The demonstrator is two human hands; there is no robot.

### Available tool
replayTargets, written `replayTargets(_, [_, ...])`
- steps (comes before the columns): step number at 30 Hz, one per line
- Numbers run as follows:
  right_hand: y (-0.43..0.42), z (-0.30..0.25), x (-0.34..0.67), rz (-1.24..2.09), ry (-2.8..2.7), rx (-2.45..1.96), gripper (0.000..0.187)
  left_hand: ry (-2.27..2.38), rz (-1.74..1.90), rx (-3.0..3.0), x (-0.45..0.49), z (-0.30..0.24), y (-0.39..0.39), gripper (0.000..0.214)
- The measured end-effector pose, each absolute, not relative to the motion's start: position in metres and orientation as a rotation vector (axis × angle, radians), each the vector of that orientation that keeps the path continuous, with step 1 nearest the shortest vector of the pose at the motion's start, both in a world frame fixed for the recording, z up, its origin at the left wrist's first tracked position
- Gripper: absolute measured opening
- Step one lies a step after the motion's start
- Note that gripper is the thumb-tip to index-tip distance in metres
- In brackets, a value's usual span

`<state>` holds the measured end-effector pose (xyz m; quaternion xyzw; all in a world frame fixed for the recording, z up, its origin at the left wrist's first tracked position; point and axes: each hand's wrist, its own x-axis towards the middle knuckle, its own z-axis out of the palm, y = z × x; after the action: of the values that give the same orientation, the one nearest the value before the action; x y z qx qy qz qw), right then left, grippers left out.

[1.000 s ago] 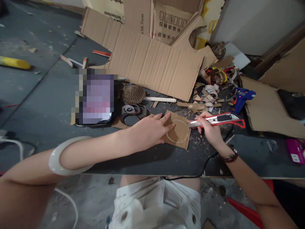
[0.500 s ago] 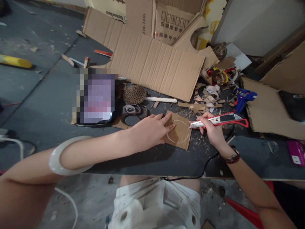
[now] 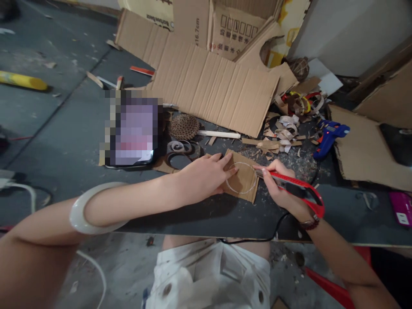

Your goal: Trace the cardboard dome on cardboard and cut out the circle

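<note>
A small piece of cardboard [image 3: 241, 179] with a white circle drawn on it lies on the dark table. My left hand [image 3: 206, 174] presses it down from the left, fingers spread with their tips on the cardboard. My right hand [image 3: 278, 184] is closed round a red utility knife [image 3: 296, 189]. The knife's tip meets the cardboard at the right side of the circle. Just behind my left hand is a cardboard offcut with a round hole [image 3: 180, 161].
A blue glue gun [image 3: 331, 135] stands at the right, beside cardboard scraps [image 3: 288, 133]. A large corrugated sheet [image 3: 212, 81] lies behind. A phone [image 3: 133, 133] and a coiled cardboard dome [image 3: 184, 126] are at the left. A black cable [image 3: 279, 225] runs along the table's front edge.
The utility knife has turned in my right hand, its rear end swinging down towards me. Its tip stays by the circle's right edge. My left hand has kept its place on the cardboard.
</note>
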<state>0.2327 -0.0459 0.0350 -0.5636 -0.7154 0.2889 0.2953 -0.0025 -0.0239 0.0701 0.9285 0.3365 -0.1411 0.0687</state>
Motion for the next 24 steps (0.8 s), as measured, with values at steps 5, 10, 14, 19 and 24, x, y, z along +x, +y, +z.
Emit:
replayTargets(5, [-0.037,0.025,0.235,0.990,-1.726,-1.447,0.023,1.010,-0.445,2.792,-0.003,0.070,-0.024,0.061])
replayTargets(10, [-0.022,0.012,0.237,1.277,-1.360,-1.345,0.026,0.995,-0.452,2.827,-0.003,0.069,-0.024,0.062])
replayTargets(14, [-0.017,0.010,0.241,1.303,-1.242,-1.321,0.020,1.003,-0.448,2.817,-0.003,0.070,-0.024,0.062])
replayTargets(19, [-0.015,0.009,0.247,1.205,-1.225,-1.315,0.016,0.999,-0.459,2.820,-0.003,0.071,-0.025,0.062])
replayTargets(24, [-0.021,0.017,0.244,1.235,-1.433,-1.304,0.021,0.957,-0.433,2.838,-0.002,0.074,-0.025,0.059])
